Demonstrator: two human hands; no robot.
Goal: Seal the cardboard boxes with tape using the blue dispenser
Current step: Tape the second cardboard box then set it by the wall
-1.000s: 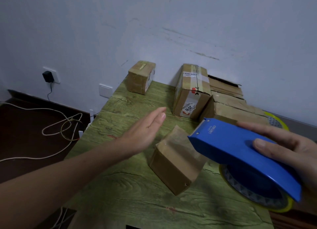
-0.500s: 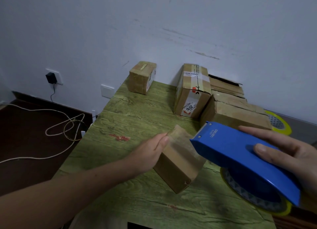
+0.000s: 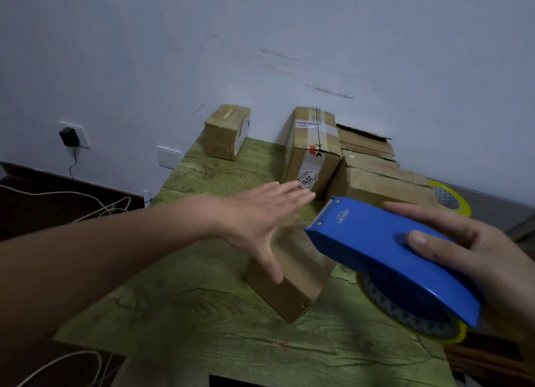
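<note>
The left hand (image 3: 260,212) is open, its fingers straight and together and its palm turned down, reaching out over a small cardboard box (image 3: 292,282). The thumb crosses the box's upper left face, but I cannot tell whether it touches. The right hand (image 3: 477,256) grips the blue dispenser (image 3: 376,247), thumb on top and fingers wrapped round the far side. The tape roll (image 3: 405,308) hangs beneath it.

The small box lies directly below and between the two hands. It sits askew on the green worktop (image 3: 202,314), with one corner pointing back toward the person. Its top looks glossy, perhaps already taped. Its long axis seems to run from that near corner away toward the left hand's palm, though the hand and dispenser cover too much to be sure.

The dispenser's toothed front edge points forward and left, just above the box's right end, so the left hand is the nearer one to steady the box. The coming move probably depends on bringing that edge in line with the box's length.

Beyond the left fingertips stands a labelled box (image 3: 312,152), with a smaller box (image 3: 225,131) further left against the wall. Flat boxes (image 3: 376,181) lie beyond the dispenser, and a spare tape roll (image 3: 451,198) lies past them.
</note>
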